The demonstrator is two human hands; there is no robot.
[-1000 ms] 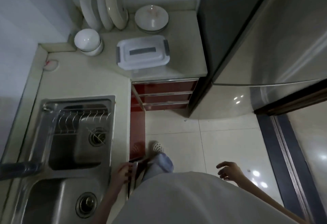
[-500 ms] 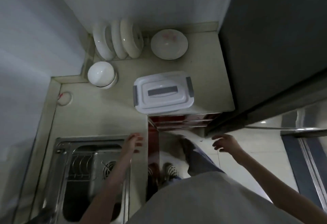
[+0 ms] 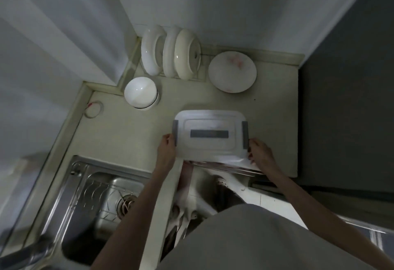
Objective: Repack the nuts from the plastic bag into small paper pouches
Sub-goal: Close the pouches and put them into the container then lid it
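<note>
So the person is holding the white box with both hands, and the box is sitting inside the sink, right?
Not quite. Both hands, left hand and right hand, do hold the white box at its two ends, but the head view shows it on the counter, near its front edge, not in the sink. The sink is off to the left, nearer the person.

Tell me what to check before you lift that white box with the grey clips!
1. Left hand on the left end of the box: ok.
2. Right hand on the right end: ok.
3. Lid closed, grey clips down: appears ok.
4. Bowl and plate clear of the box: ok.
5. Box fully on the counter: not ok, its near edge overhangs.
6. Nuts, plastic bag or pouches inside: cannot tell.
</note>
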